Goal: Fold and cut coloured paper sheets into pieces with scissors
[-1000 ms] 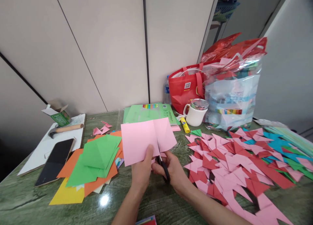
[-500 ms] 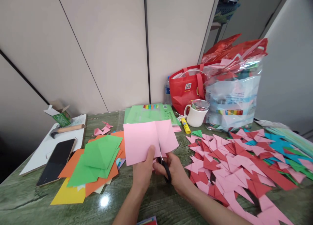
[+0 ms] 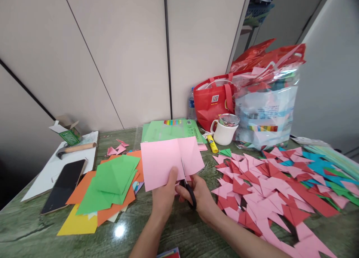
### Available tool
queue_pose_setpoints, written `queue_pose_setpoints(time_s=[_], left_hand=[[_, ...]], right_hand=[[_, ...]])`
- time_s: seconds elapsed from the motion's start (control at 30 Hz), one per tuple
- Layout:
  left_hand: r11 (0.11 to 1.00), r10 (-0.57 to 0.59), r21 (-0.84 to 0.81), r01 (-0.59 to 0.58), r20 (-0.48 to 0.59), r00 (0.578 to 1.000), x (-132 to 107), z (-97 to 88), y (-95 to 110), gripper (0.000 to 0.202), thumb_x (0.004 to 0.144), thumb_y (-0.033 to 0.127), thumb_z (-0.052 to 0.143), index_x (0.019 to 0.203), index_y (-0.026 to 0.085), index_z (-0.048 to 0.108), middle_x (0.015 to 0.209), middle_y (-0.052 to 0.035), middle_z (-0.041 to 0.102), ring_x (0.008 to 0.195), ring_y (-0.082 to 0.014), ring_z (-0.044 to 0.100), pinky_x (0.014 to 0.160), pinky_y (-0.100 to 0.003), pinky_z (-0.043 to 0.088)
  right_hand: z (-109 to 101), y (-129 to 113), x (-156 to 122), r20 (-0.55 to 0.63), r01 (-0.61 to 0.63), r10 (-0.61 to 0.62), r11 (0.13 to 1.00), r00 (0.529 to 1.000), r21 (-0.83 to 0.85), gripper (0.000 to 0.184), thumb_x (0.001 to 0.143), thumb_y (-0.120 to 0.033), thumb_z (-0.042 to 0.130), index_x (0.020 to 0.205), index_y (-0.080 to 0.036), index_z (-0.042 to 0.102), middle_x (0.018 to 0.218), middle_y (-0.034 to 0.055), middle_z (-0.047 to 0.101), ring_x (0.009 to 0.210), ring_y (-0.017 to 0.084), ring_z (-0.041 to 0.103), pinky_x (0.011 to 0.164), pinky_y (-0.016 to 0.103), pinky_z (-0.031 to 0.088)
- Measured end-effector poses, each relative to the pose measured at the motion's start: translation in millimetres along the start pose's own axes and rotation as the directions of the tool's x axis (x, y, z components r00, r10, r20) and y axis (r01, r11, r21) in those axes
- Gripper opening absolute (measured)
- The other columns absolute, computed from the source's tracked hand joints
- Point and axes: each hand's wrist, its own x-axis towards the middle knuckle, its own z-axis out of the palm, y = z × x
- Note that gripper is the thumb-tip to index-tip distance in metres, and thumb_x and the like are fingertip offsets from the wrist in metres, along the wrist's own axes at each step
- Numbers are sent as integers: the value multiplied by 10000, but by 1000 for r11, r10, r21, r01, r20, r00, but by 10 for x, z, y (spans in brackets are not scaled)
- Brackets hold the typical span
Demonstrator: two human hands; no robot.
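Note:
A creased sheet of pink paper (image 3: 160, 162) is held up above the table by my left hand (image 3: 166, 194), whose thumb presses on its lower edge. My right hand (image 3: 198, 192) grips a pair of scissors (image 3: 190, 193) with black handles. Their blades point upward and sit in a cut that runs up from the paper's lower edge, close to the vertical fold. The part right of the cut tilts slightly away from the rest. My left fingers are hidden behind the sheet.
To the left lie green paper squares (image 3: 117, 175), orange and yellow sheets, a phone (image 3: 64, 186) and a hammer (image 3: 75, 148). At right spreads a heap of pink and red paper pieces (image 3: 260, 190). Behind stand a white mug (image 3: 223, 132), a glue stick (image 3: 212, 143), and a red bag (image 3: 210, 104).
The scissor blades have shifted very slightly in the cut. Both hands and the pink paper stay nearly in the same place.

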Motion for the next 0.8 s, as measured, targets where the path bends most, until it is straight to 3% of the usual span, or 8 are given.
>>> queue_pose_setpoints(time_s=[0.2,0.3,0.37,0.47,0.53,0.63,0.73,0.8], left_hand=[[999,-37,-30,38,20,999,-21,7,9,349,636,395,632,850,119,634,737,-67,664,725,-172,608,682,-258,486],[992,-67,-104,70,32,997,6,3,-5,422,609,420,650,900,116,623,846,-93,662,749,-183,612,687,-283,494],[984,-69,-164,65,-18,997,51,-11,20,455,597,422,663,931,117,613,953,-117,641,806,-195,611,715,-302,493],[967,31,-247,-65,-141,990,140,-53,123,427,602,387,673,929,118,610,1001,-125,627,897,-201,593,788,-313,472],[934,110,-315,-170,-199,974,192,-90,205,406,615,332,676,960,132,600,994,-107,633,922,-190,586,817,-316,457],[882,153,-411,-230,-211,965,246,-143,281,423,616,269,678,1009,147,580,991,-90,639,887,-188,601,790,-336,470],[909,133,-384,-163,-102,986,283,-193,287,322,612,269,672,887,108,623,843,-89,673,743,-182,627,720,-331,483],[945,112,-308,-106,2,994,299,-231,283,228,608,270,669,749,93,638,694,-69,670,643,-159,614,653,-285,476]], right_hand=[[1,26,14,12,11,-11,1000,1000,-9,350,621,-377,676,812,-150,491,535,-44,529,399,80,438,380,193,322],[0,14,17,43,-8,5,998,999,61,394,607,-372,691,860,-162,474,577,-38,552,453,91,478,426,200,359],[4,15,12,95,-32,21,993,995,115,454,580,-362,716,906,-179,459,588,-43,557,501,106,514,475,214,391],[23,55,-8,225,-67,42,992,973,107,482,559,-346,736,925,-188,465,525,-65,533,501,124,536,502,239,411],[34,93,-23,242,-16,3,998,970,53,398,590,-332,718,883,-179,496,520,-56,534,485,119,526,499,244,411],[15,107,-25,-10,213,-213,976,977,-36,283,657,-288,673,867,-183,515,614,-26,550,552,112,521,542,240,415],[-66,44,22,-288,392,-406,914,868,-107,220,729,-277,604,903,-192,501,769,17,567,727,145,554,685,280,434],[-136,-20,72,-383,417,-437,898,814,-138,195,756,-278,569,920,-195,506,885,52,583,844,177,559,758,322,430]])
